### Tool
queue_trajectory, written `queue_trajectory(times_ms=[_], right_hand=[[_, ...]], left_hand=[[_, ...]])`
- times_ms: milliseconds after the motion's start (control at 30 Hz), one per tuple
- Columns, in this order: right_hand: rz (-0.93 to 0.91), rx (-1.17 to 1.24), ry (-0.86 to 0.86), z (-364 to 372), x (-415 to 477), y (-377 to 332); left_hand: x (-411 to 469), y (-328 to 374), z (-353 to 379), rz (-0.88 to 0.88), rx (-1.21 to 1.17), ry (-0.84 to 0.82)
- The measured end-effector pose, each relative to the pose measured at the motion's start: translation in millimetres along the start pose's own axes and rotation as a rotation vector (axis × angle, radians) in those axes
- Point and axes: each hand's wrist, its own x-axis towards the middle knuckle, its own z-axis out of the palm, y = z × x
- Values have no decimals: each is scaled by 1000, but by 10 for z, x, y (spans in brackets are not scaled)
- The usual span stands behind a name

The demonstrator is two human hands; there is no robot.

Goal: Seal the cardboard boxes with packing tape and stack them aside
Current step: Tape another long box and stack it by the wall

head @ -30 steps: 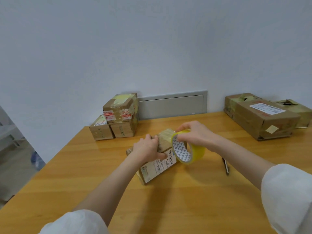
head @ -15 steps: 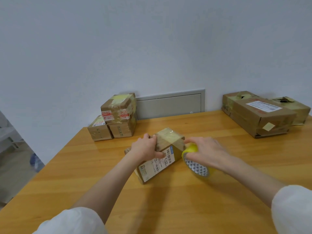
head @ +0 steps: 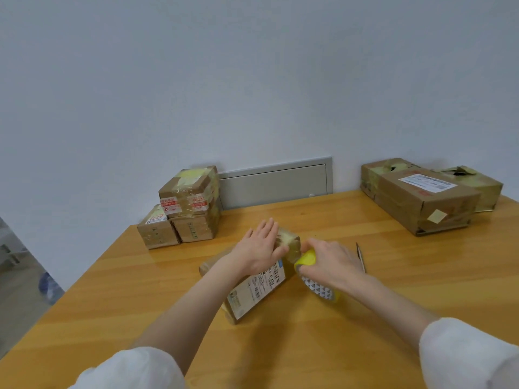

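While left hand (head: 261,248) lies flat on box (head: 254,294), right hand (head: 328,262) grips tape roll (head: 320,290) — beside box's edge.

My small labelled box (head: 258,287) lies angled on the bench (head: 280,355), far end taped; my yellow tape roll (head: 318,289) touches its right side.

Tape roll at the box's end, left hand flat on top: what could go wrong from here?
1. The left hand only presses flat on the labelled cardboard box; a pull from the yellow tape roll in the right hand could slide or turn it on the table.
2. The left thumb lies close to the roll, so tape might catch it.
3. A thin dark tool lies just beyond the right hand and could get knocked.
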Motion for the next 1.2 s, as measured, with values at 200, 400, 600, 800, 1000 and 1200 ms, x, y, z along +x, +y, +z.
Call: queue_trajectory(times_ms=[200, 400, 600, 800, 1000, 1200], right_hand=[[25, 50, -72, -29, 64, 68], [41, 48, -95, -19, 122, 76], [53, 54, -82, -28, 90, 83], [68, 74, -121, -54, 79, 87], [12, 492, -262, -345, 184, -36], [-2, 778, -47, -590, 344, -345]], left_hand=[[48, -30, 19, 23, -12, -127], [51, 86, 86, 71, -37, -80], [-15, 37, -103, 68, -264, -53], [-381, -230, -217, -202, -112, -165], [-503, -450, -396, -193, -581, -286], [-576, -551, -536, -229, -568, -257]])
